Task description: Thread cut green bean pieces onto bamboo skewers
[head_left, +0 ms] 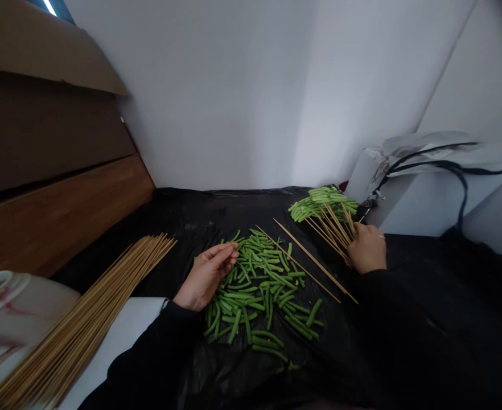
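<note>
A pile of cut green bean pieces (pixel 262 287) lies on a black plastic sheet (pixel 404 341). My left hand (pixel 206 276) rests at the pile's left edge, fingers together, pinching a bean piece at its tips. My right hand (pixel 367 247) is closed around a bunch of bamboo skewers (pixel 334 228) whose far ends carry threaded beans (pixel 321 202). Two long bare skewers (pixel 311 262) lie slanted across the sheet between the pile and my right hand.
A big bundle of bare bamboo skewers (pixel 84 324) lies at the lower left, over a white surface (pixel 123 333). A white bag with black straps (pixel 439 176) stands at the right. Brown wooden boards (pixel 54 199) rise at the left, a white wall behind.
</note>
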Demonstrator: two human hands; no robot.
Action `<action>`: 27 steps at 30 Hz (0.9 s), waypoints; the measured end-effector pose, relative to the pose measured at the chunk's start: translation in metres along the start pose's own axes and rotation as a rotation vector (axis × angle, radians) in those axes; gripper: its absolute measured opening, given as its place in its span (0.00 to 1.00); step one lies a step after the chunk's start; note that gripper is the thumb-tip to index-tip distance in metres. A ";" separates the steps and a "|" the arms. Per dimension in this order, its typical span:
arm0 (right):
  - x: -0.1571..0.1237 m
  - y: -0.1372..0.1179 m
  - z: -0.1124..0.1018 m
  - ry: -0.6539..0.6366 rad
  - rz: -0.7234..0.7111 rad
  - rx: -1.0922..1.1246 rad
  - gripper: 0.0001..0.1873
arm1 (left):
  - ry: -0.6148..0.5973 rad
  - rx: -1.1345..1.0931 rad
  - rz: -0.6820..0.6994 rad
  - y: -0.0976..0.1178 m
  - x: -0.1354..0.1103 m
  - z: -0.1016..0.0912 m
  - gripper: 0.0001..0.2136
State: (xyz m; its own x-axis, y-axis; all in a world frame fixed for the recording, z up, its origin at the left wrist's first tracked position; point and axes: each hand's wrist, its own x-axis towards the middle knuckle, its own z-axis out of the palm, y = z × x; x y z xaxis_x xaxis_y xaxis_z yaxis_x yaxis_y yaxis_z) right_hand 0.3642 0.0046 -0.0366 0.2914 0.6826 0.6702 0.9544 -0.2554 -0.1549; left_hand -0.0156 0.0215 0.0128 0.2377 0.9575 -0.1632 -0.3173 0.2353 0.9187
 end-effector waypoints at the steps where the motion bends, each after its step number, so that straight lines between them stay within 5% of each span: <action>1: 0.000 -0.003 -0.002 0.009 0.034 -0.021 0.21 | -0.004 0.003 0.002 0.000 0.000 0.000 0.12; 5: 0.001 -0.018 -0.016 0.061 0.041 -0.011 0.18 | -0.003 0.019 0.012 0.000 -0.002 0.002 0.12; 8: -0.003 -0.038 -0.028 0.062 -0.145 0.160 0.15 | 0.013 0.052 0.038 -0.001 -0.002 0.003 0.12; 15: -0.027 -0.088 -0.038 -0.321 -0.460 0.260 0.15 | 0.085 0.026 0.068 0.000 0.000 0.002 0.18; 21: -0.037 -0.094 -0.033 -0.490 -0.442 0.230 0.12 | 0.076 0.024 0.054 -0.001 0.001 0.000 0.19; 27: -0.037 -0.098 -0.037 -0.404 -0.327 0.332 0.10 | 0.084 0.025 0.046 -0.001 0.001 0.001 0.18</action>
State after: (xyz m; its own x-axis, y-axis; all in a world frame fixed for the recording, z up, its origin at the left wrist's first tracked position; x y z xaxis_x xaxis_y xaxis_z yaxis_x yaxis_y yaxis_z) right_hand 0.2578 -0.0207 -0.0192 -0.0797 0.9115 0.4034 0.9491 0.1930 -0.2488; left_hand -0.0136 0.0223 0.0117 0.1448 0.9781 -0.1493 -0.3025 0.1874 0.9345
